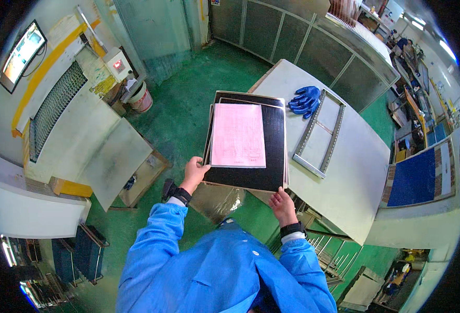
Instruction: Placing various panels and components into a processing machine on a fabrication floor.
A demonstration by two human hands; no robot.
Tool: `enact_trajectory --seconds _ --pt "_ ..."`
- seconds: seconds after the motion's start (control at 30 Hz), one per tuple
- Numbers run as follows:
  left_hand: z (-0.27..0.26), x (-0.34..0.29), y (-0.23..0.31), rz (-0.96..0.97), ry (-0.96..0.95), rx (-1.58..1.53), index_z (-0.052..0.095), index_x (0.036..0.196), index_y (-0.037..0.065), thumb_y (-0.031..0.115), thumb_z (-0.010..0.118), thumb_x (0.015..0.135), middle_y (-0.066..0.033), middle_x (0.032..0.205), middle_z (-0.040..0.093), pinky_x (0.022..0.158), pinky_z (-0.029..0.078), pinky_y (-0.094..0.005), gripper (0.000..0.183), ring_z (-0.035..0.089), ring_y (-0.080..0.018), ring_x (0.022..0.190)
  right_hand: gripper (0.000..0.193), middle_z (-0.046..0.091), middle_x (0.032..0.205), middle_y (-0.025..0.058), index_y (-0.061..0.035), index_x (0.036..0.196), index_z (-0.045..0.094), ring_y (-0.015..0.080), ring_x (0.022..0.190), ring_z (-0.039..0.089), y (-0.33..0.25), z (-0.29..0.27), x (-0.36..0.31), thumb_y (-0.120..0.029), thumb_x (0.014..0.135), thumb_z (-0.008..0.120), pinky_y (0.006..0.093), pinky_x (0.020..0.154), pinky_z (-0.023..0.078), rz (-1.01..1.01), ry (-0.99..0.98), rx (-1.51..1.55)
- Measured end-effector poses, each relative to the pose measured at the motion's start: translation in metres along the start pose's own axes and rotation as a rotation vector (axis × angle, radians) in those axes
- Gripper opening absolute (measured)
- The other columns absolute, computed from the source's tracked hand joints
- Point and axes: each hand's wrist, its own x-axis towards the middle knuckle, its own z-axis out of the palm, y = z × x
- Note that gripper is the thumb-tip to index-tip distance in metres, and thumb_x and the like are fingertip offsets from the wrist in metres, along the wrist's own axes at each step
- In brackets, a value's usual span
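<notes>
1. While the left hand [193, 176] closes its fingers on the left edge of the black-topped stack [275, 143], the right hand [283, 207] curls its fingers at the near right corner, grip unclear.
2. The stack lies just ahead of both, long axis pointing away, pink sheet [238, 135] uppermost.
3. Rightward, a white counter [363, 172] bears blue gloves [306, 101] and a metal frame [307, 166]; leftward, green floor [167, 104].
</notes>
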Motion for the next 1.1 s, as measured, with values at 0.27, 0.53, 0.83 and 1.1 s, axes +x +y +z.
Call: enact_trajectory --seconds 0.27,0.53,0.83,1.1 --pt "0.006 -0.07 0.017 -0.287 -0.28 -0.338 0.054 0.091 0.004 0.016 0.069 0.079 0.0011 0.076 0.051 0.061 0.042 -0.0256 0.023 0.048 -0.0091 0.07 0.007 0.051 0.074 -0.0025 -0.0119 0.09 0.054 0.0118 0.063 0.049 -0.032 -0.033 -0.016 -0.018 0.092 0.058 0.0281 0.06 0.045 -0.033 -0.127 -0.131" --pt "0.016 -0.104 0.054 -0.46 -0.477 -0.867 0.053 0.116 -0.001 0.016 0.064 0.087 -0.0093 0.109 0.061 0.082 0.051 -0.035 0.035 0.061 -0.0183 0.096 0.004 0.054 0.073 -0.0012 -0.0109 0.091 0.055 0.0138 0.066 0.055 -0.042 -0.109 -0.036 -0.014 0.091 0.057 0.0286 0.063 0.047 0.103 -0.194 -0.149" --pt "0.018 -0.118 0.074 -0.401 -0.467 -0.882 0.06 0.114 -0.002 0.014 0.065 0.085 -0.0072 0.107 0.065 0.081 0.051 -0.0307 0.033 0.063 -0.0167 0.092 0.007 0.06 0.08 0.0016 -0.0064 0.096 0.058 0.0157 0.069 0.058 -0.066 -0.11 -0.038 -0.009 0.089 0.057 0.0306 0.067 0.05 0.076 -0.313 -0.225" --pt "-0.032 -0.165 0.044 -0.46 -0.336 -1.065 0.063 0.111 0.002 0.007 0.065 0.085 -0.0078 0.103 0.067 0.081 0.053 -0.0354 0.026 0.065 -0.0188 0.088 0.012 0.063 0.082 0.002 -0.0041 0.092 0.063 0.0113 0.07 0.058 -0.077 -0.058 -0.096 -0.016 0.089 0.059 0.026 0.064 0.049 0.022 -0.386 -0.462"
